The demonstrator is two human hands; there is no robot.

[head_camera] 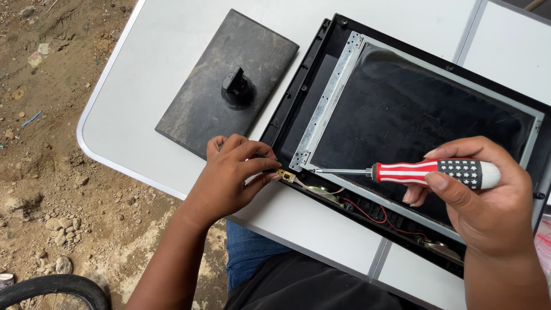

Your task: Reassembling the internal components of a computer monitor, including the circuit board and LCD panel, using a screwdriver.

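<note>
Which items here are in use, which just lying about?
In use: red-and-white striped screwdriver in right hand; opened black monitor casing with metal panel frame; small gold circuit board at left hand.
Lying about: dusty black rectangular monitor stand; bicycle tyre.

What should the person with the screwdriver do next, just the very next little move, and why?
Probably turn the screwdriver: its tip sits at the corner of the metal frame, seemingly on a screw, while the right hand grips the handle and the left hand steadies the casing edge.
</note>
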